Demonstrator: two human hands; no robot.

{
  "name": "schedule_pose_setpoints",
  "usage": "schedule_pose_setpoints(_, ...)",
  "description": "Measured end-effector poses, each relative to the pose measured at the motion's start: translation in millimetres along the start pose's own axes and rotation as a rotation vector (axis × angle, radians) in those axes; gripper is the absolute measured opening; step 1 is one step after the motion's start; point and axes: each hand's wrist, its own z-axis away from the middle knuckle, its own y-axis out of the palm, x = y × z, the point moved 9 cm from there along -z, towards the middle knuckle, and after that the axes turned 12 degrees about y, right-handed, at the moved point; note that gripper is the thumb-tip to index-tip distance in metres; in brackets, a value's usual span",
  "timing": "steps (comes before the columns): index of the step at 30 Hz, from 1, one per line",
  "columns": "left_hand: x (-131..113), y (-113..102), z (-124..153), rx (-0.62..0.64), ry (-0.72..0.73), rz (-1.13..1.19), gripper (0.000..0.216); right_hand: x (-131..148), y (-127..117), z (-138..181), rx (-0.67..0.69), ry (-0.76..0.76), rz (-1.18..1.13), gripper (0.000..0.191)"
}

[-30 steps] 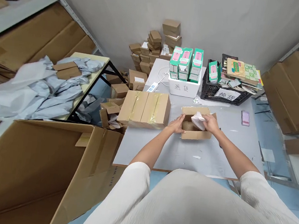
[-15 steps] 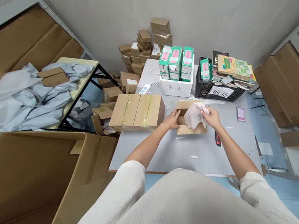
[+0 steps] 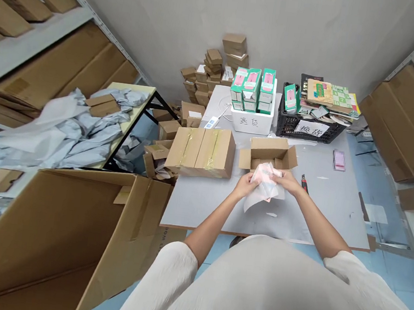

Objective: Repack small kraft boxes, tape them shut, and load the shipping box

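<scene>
A crumpled, translucent white wrapping sheet (image 3: pixel 260 199) is stretched between my hands, just in front of the open cardboard box (image 3: pixel 269 146). Something pinkish shows through it, but its kind is unclear. My left hand (image 3: pixel 245 185) pinches the sheet's left side. On the other side, my right hand (image 3: pixel 287 181) has its fingers closed on the sheet's upper right part. The box stands with its flaps spread and its inside partly visible. To the right of my right hand lies a red and black utility knife (image 3: pixel 304 183).
Two taped cartons (image 3: pixel 202 150) sit left on the table (image 3: pixel 215 211). Behind stand a white bin (image 3: pixel 250 122) of green-and-pink boxes and a black crate (image 3: pixel 302 129) with books. A blurred pink item (image 3: pixel 339 160) lies right. A large open carton (image 3: pixel 139 217) stands left.
The wrapping has come out of the box toward me, and my left hand has moved from the box onto it. The view has shifted slightly left.
</scene>
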Motion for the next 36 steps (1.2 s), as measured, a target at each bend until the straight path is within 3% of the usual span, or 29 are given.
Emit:
schedule_pose_setpoints(5, 18, -12, 31, -0.201, -0.098, 0.137, 0.067, -23, 0, 16, -0.184, -0.095, -0.1, 0.07)
schedule_pose_setpoints(9, 20, -22, 41, -0.322, -0.121, 0.248, 0.073, -19, -14, 54, -0.523, -0.28, 0.049, 0.045)
schedule_pose_setpoints(11, 17, -24, 41, -0.351, -0.105, 0.272, 0.073, -13, -9, 73, -0.618, -0.35, 0.178, 0.029)
schedule_pose_setpoints(15, 13, -19, 38, -0.351, -0.075, 0.293, 0.072, -17, 20, 75, -0.476, -0.299, 0.306, 0.026)
schedule_pose_setpoints(19, 16, -14, 36, -0.326, -0.091, 0.266, 0.067, -36, 39, 60, -0.278, -0.127, 0.208, 0.04)
schedule_pose_setpoints(22, 21, -15, 32, -0.322, -0.116, 0.219, 0.063, -40, 40, 55, -0.201, -0.1, 0.101, 0.048)
schedule_pose_setpoints(29, 12, -56, -4, -0.462, -0.06, -0.084, 0.038, -36, 0, 59, -0.297, -0.116, -0.001, 0.056)
schedule_pose_setpoints(33, -8, -72, -42, -0.46, -0.004, -0.333, 0.032, -36, -30, 61, -0.386, -0.126, 0.007, 0.053)
schedule_pose_setpoints(36, -19, -71, -72, -0.428, 0.02, -0.43, 0.024, -33, -47, 62, -0.431, -0.136, 0.019, 0.052)
